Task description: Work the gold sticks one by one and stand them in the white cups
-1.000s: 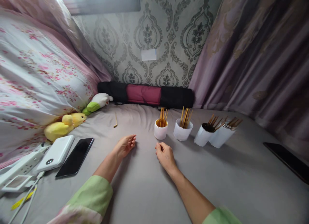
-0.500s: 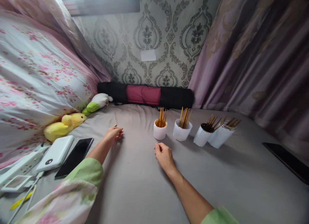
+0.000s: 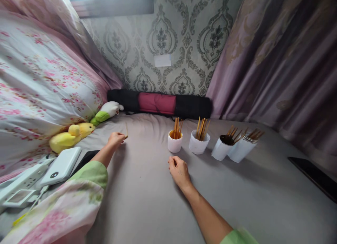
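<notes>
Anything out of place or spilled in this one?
One thin stick is apart from the rest, over on the grey sheet at the left hand; the other visible sticks are in white containers. No spill visible.

Looks like a private home, most likely a bedroom, to judge by the wrinkled, soft grey fabric sheet [image 3: 152, 188] spread out like bedding and the white cloth with pink flower sprays [image 3: 52, 70] hanging along the left side. Points equally to domestic life with shiny mauve curtains with beige floral motifs [image 3: 252, 61], grey damask-patterned wallpaper [image 3: 181, 37], and a yellow plush animal [image 3: 61, 140] and a white-and-green plush toy [image 3: 106, 112] lying beside the flowered cloth. Includes everyday household items too: a flat white plastic power bank [image 3: 61, 165] beside a long white plastic power strip [image 3: 26, 179], and a long black-and-maroon fabric roll [image 3: 158, 103] below the wallpaper.
</notes>
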{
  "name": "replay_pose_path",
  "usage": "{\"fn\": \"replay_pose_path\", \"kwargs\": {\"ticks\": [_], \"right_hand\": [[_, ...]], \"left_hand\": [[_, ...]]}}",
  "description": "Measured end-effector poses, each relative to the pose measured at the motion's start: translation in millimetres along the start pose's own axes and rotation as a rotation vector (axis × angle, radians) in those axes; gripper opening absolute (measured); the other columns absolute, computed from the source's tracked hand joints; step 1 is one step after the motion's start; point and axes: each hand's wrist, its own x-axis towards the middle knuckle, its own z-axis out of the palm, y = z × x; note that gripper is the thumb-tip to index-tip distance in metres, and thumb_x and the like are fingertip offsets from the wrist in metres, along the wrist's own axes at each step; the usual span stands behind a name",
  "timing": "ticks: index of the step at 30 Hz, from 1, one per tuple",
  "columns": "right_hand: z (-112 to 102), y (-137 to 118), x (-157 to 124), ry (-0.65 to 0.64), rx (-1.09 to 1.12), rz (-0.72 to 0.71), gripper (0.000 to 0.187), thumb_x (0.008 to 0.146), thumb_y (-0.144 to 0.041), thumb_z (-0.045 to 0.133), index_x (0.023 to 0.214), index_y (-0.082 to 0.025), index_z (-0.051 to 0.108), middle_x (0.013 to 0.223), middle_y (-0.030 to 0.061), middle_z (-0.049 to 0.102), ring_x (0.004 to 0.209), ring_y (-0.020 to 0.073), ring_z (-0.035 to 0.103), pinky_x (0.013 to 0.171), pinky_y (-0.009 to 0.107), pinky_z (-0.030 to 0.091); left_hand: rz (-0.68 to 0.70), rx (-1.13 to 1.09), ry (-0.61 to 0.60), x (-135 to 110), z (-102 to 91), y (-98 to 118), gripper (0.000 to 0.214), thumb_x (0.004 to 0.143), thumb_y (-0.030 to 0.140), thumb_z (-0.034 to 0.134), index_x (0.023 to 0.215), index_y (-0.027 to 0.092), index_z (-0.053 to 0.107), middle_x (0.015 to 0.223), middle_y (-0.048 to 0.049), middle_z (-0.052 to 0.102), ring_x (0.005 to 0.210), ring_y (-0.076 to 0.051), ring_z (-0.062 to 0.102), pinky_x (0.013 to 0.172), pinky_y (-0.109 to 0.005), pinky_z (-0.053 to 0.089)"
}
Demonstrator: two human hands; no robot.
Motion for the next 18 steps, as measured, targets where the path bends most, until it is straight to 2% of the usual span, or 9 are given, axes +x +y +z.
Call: {"fn": "replay_pose_path", "kwargs": {"ticks": [6, 18], "right_hand": [[1.3, 1.3, 0.7, -0.013, -0.010, 0.022, 0.032, 0.086, -0.037, 0.038, 0.070, -0.019, 0.060, 0.063, 0.0032, 0.065, 0.048, 0.0115, 0.052, 0.048, 0.020, 0.035], [1.7, 0.3, 0.2, -0.014, -0.027, 0.025, 0.031, 0.086, -0.035, 0.039, 0.070, -0.020, 0.060, 0.063, 0.0024, 0.064, 0.052, 0.0119, 0.051, 0.051, 0.020, 0.033]], "left_hand": [[0.084, 0.288, 0.065, 13.1, -6.0, -1.1, 0.011, 0.057, 0.010, 0.058, 0.067, 0.014, 0.060, 0.050, -0.0027, 0.053, 0.057, -0.019, 0.056, 0.048, -0.024, 0.038], [0.197, 0.588, 0.040, 18.6, 2.0, 12.3, 0.009, 0.061, 0.014, 0.058, 0.068, 0.014, 0.063, 0.067, -0.0101, 0.064, 0.078, -0.026, 0.061, 0.063, -0.030, 0.045]]}}
